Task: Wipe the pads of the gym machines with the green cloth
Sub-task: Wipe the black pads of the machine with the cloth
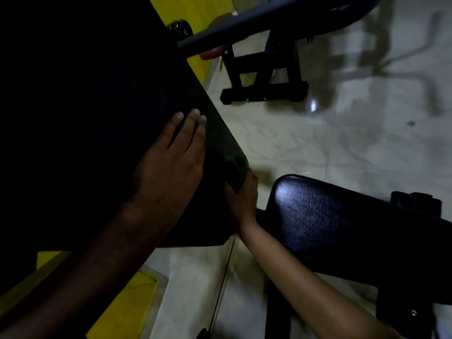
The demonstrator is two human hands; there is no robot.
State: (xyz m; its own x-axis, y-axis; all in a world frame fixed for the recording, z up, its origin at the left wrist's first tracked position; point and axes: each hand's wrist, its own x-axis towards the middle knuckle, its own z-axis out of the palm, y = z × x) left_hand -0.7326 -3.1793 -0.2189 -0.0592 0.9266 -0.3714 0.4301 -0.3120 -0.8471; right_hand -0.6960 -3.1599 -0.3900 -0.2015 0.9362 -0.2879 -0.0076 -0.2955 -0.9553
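Observation:
A large black pad point(93, 113) fills the left half of the view, very dark. My left hand point(171, 162) lies flat on it near its right edge, fingers straight and together. My right hand point(242, 199) grips the green cloth point(238, 168) and holds it against the pad's lower right edge; most of the cloth is hidden under my fingers and in shadow. A second black padded seat point(342, 221) sits just right of my right forearm, shiny and textured.
A black steel frame with a floor foot point(264, 91) stands on the pale marble floor point(367, 143) at the top centre. A grey padded bar point(244, 23) crosses above it. Yellow frame parts point(127, 304) show at lower left and at the top. A thin cable point(225, 277) runs down below the pad.

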